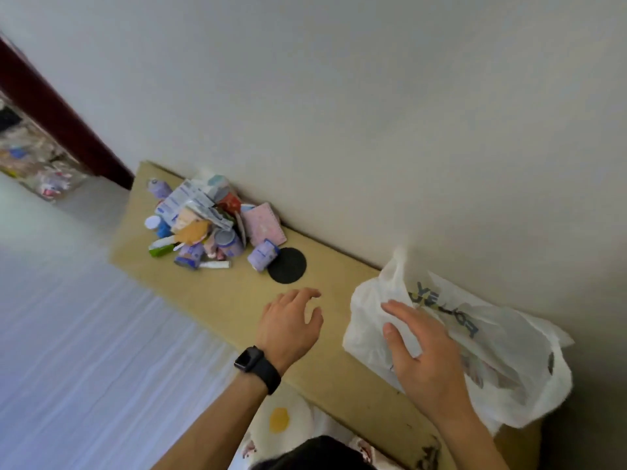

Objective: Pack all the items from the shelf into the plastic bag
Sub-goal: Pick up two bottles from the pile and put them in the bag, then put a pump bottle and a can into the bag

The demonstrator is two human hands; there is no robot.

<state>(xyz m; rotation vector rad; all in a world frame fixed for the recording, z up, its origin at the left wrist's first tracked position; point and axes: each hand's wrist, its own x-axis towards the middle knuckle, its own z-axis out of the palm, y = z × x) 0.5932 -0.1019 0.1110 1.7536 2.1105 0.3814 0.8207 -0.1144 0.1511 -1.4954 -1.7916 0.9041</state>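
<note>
Hovering the left hand (291,325) low over the tan shelf (237,300), fingers (305,293) loosely curled and spread apart, gripping nothing. Wearing a black watch (252,362) on that wrist. Resting the right hand (424,354) palm down on the white plastic bag (502,340), fingers (400,310) straight and fanned, thumb out to the left, clamped on nothing. Seeing the bag slumped at the right end of the shelf, up against the pale wall (339,96), blue lettering across its top, one handle loop poking upward at its left. Facing the pile of items (203,222) at the far left end of the shelf, well apart from both hands: small lilac containers, a pink notebook (264,223) by the wall, flat blue-and-white packets, a white tube, all somewhat blurred. Noting a black round disc (287,265) flat on the shelf, just right of the pile, between it and the left hand.
</note>
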